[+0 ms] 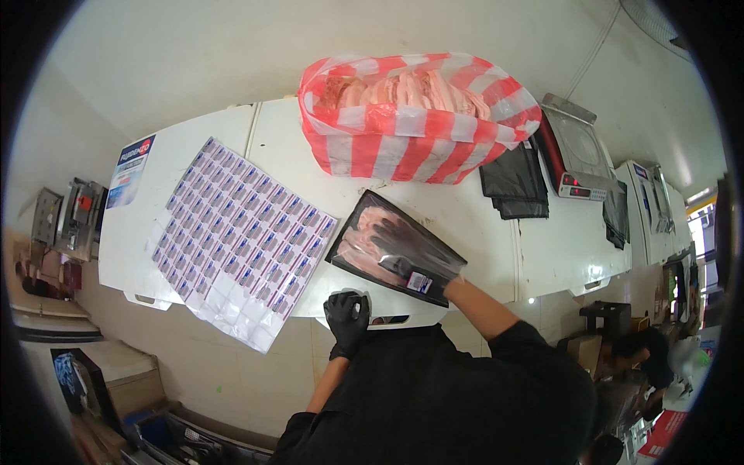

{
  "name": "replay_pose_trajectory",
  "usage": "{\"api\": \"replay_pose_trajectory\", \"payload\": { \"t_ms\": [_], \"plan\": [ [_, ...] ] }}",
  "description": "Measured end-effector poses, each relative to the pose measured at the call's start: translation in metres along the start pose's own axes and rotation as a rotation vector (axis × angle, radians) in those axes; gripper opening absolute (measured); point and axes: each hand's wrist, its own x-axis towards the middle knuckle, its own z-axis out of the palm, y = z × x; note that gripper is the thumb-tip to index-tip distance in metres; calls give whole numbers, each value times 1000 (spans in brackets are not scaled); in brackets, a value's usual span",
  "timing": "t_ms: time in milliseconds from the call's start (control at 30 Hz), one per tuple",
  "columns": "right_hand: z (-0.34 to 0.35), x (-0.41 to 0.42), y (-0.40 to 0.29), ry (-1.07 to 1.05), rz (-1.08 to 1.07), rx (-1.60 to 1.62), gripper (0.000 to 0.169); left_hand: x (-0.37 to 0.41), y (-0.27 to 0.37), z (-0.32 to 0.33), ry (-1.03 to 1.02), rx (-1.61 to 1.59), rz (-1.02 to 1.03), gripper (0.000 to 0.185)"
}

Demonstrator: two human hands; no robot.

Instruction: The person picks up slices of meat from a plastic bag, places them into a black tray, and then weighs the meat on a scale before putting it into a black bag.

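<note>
My right hand (392,247), in a black glove, reaches through the mouth of a clear-fronted black plastic pouch (450,257). Its fingers lie spread over slices of raw pork (366,241) inside. A small printed label (419,282) is stuck near the pouch's lower edge. My left hand (347,318), gloved in black too, is curled at the front edge of the white freezer top (279,136); whether it holds anything is hidden. To its left a large sheet of printed label stickers (244,221) hangs partly over that edge, with several stickers gone from its near corner.
Behind the pouch stands a red-and-white striped plastic bag (401,145) full of pork slices (407,93). Black pouches (517,180) lie stacked to its right, beside a lit digital weighing scale (575,157). Another person (645,354) is at the lower right.
</note>
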Motion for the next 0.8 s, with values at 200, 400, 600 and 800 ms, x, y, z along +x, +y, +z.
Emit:
{"api": "replay_pose_trajectory", "payload": {
  "t_ms": [200, 400, 600, 800],
  "plan": [
    [4, -5, 2, 31, -11, -141, 67, 3, 1, 2, -30, 2, -5, 13],
    [-73, -13, -43, 227, 198, 1061, 66, 5, 4, 0, 16, -37, 19, 12],
    [-80, -15, -47, 236, 238, 830, 63, 4, 6, 0, -10, -11, 13, 11],
    [-92, -60, -60, 96, 478, 1353, 49, 1, 0, 6, 47, -8, 54, 13]
  ]
}}
